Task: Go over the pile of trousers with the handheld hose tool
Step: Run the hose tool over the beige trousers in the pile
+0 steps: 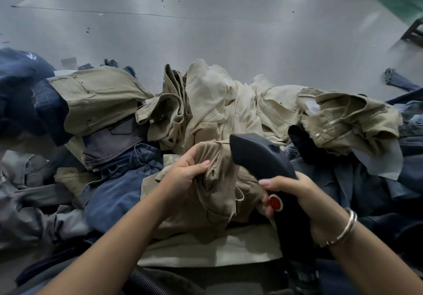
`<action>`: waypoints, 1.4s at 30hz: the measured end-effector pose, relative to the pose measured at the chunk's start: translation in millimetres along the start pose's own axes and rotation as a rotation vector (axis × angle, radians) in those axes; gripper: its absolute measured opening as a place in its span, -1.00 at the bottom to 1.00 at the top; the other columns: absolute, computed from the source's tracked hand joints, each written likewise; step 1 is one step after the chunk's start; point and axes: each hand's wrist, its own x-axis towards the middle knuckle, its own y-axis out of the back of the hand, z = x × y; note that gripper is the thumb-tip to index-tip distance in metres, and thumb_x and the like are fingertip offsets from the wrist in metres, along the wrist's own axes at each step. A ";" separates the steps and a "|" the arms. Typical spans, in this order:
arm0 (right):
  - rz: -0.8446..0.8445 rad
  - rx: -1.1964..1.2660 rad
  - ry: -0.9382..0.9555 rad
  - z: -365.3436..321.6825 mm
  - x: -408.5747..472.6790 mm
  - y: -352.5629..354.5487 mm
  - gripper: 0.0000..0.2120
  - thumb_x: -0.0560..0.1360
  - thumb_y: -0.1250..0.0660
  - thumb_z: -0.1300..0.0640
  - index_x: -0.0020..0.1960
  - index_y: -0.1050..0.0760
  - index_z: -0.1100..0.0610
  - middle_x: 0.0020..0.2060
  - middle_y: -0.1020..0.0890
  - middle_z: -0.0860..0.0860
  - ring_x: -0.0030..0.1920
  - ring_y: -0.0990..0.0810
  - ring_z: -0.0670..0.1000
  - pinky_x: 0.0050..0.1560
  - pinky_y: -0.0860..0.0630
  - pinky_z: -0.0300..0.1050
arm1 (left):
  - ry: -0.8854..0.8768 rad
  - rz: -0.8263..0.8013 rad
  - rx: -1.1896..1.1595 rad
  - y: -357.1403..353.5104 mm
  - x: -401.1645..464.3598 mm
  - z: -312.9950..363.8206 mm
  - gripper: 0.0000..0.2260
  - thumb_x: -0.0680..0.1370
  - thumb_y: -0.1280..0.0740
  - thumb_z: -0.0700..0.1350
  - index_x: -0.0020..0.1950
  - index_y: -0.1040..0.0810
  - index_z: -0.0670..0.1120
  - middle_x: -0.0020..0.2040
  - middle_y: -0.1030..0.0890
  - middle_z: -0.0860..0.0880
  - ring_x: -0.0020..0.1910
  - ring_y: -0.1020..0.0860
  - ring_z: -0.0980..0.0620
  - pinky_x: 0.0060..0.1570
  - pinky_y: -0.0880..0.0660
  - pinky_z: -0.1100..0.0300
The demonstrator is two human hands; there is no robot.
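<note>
So the right hand (295, 201) has its grip wrapped tight around the handle of the dark hose tool (263, 159), thumb sitting just above the red button (275, 202). The tool's head pokes up and away from the person, hanging right over a bunched pair of tan trousers (219, 194). The left hand (185, 171) is pinching a fold of that same tan pair near its top edge, fingers curled into the cloth, just beside the tool head.

The pile of trousers (206, 116) is huge and messy: khaki and cream pairs heaped in the middle and toward the far edge, blue denim (114, 187) and grey ones spilling off to the left, more dark denim on the right. A flat pale piece (217, 246) lies under the tan pair at the near edge.

Past the far edge of the pile there's loads of bare grey floor (206, 27) (shiny, a few dark specks on it), with one stray denim leg (399, 80) lying apart on the right. A ribbed black hose (148, 281) shows at the bottom, close to the person. There's a bangle (345, 228) on the right wrist.
</note>
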 end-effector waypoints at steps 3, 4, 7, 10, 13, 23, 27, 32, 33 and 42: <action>-0.106 -0.072 -0.055 7.9 -8.7 -9.8 -0.79 0.11 -0.53 0.15 -0.33 -0.58 0.22 -0.45 -0.54 0.16 -0.52 -0.53 0.06 -0.48 -0.48 -0.17 | -0.026 0.026 0.151 5.2 1.5 1.5 -0.72 0.59 -0.16 -0.36 0.21 -0.49 -0.09 0.07 -0.65 -0.08 0.06 -0.61 0.00 0.05 -0.56 0.18; -0.115 -0.093 -0.085 10.8 -9.9 -12.8 -0.76 0.14 -0.52 0.18 -0.26 -0.55 0.25 -0.44 -0.54 0.16 -0.51 -0.52 0.07 -0.47 -0.48 -0.16 | -0.030 0.023 0.169 4.9 1.9 0.7 -0.73 0.59 -0.17 -0.35 0.21 -0.49 -0.09 0.08 -0.64 -0.09 0.09 -0.61 -0.02 0.06 -0.56 0.17; -0.089 -0.098 -0.118 16.4 -8.0 -17.3 -0.82 0.19 -0.46 0.22 -0.27 -0.54 0.26 -0.44 -0.53 0.16 -0.50 -0.51 0.07 -0.45 -0.47 -0.15 | -0.028 -0.001 0.208 3.0 2.7 -2.8 -0.77 0.57 -0.26 -0.24 0.22 -0.48 -0.08 0.11 -0.64 -0.11 0.12 -0.61 -0.05 0.07 -0.56 0.11; -0.017 -0.069 -0.064 13.6 -3.0 -14.7 -0.91 0.19 -0.46 0.22 -0.43 -0.57 0.20 -0.46 -0.53 0.17 -0.53 -0.52 0.05 -0.48 -0.47 -0.16 | 0.003 -0.019 0.193 4.0 1.3 -6.4 -0.72 0.53 -0.29 -0.18 0.24 -0.46 -0.10 0.13 -0.62 -0.14 0.13 -0.59 -0.08 0.07 -0.55 0.07; 0.046 -0.011 -0.033 7.1 3.8 -6.8 -0.83 0.14 -0.51 0.23 -0.45 -0.52 0.23 -0.50 -0.50 0.15 -0.56 -0.50 0.04 -0.51 -0.44 -0.19 | 0.021 -0.087 0.209 -0.2 -1.5 -10.9 -0.69 0.46 -0.30 -0.15 0.21 -0.47 -0.12 0.01 -0.64 -0.09 0.02 -0.61 -0.03 0.03 -0.55 0.11; -0.108 -0.027 -0.095 7.7 -7.7 4.9 -0.87 0.03 -0.48 0.19 -0.45 -0.60 0.20 -0.47 -0.55 0.18 -0.53 -0.54 0.06 -0.50 -0.48 -0.18 | -0.128 -0.061 0.392 3.2 3.4 -7.3 -0.77 0.40 -0.20 -0.28 -0.03 -0.56 -0.11 -0.12 -0.59 0.01 -0.09 -0.55 0.10 -0.05 -0.50 0.27; -0.169 -0.063 -0.133 10.8 -7.1 -2.4 -0.98 0.14 -0.42 0.26 -0.46 -0.61 0.18 -0.46 -0.56 0.16 -0.52 -0.55 0.05 -0.47 -0.49 -0.19 | -0.104 -0.123 0.340 1.5 0.0 -7.6 -0.59 0.43 -0.19 -0.30 0.00 -0.65 0.15 -0.06 -0.64 0.14 -0.05 -0.60 0.18 -0.12 -0.52 0.32; -0.096 0.061 -0.130 5.9 3.5 -4.2 -0.94 0.16 -0.34 0.30 -0.47 -0.56 0.25 -0.51 -0.52 0.15 -0.56 -0.50 0.03 -0.49 -0.45 -0.23 | -0.081 -0.147 0.194 -3.8 -7.5 -7.2 -0.64 0.39 -0.19 -0.33 0.07 -0.62 -0.07 -0.05 -0.67 0.04 -0.03 -0.62 0.11 -0.10 -0.54 0.30; -0.063 0.091 -0.132 3.3 6.8 -4.0 -0.98 0.12 -0.35 0.31 -0.48 -0.55 0.24 -0.51 -0.51 0.14 -0.56 -0.49 0.02 -0.49 -0.45 -0.24 | -0.085 -0.148 0.209 -6.7 -8.7 -7.7 -0.69 0.37 -0.20 -0.33 0.04 -0.58 -0.16 -0.07 -0.65 -0.01 -0.05 -0.61 0.08 -0.08 -0.54 0.29; -0.180 -0.005 -0.150 5.7 -4.3 -1.3 -0.86 0.03 -0.39 0.21 -0.46 -0.55 0.28 -0.53 -0.53 0.15 -0.55 -0.53 0.04 -0.51 -0.45 -0.22 | -0.061 -0.136 0.178 -5.1 -11.0 3.7 -0.63 0.44 -0.18 -0.39 0.11 -0.54 -0.04 -0.04 -0.69 0.09 -0.01 -0.63 0.16 -0.08 -0.55 0.32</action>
